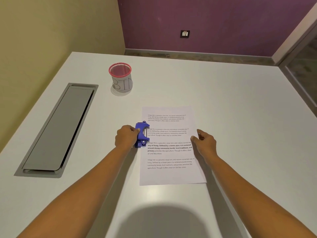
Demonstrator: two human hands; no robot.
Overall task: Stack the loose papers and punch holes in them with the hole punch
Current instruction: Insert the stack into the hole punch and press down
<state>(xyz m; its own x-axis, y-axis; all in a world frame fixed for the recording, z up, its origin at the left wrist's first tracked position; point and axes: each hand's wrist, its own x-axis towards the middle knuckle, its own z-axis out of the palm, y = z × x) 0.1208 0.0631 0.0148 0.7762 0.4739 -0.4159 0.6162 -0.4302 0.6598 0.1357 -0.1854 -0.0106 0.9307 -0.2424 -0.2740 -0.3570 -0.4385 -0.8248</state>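
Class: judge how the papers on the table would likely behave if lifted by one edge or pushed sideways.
The papers look thin and flat, so they would probably droop when lifted. On the smooth white table they may slide or fan apart if pushed; the right hand and punch at their edges probably steady them.

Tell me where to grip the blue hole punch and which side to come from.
Grip the hole punch by its back and top lever, coming from the left, as the left hand does. Its slot faces right and sits over the left edge of the papers, so that side is taken.
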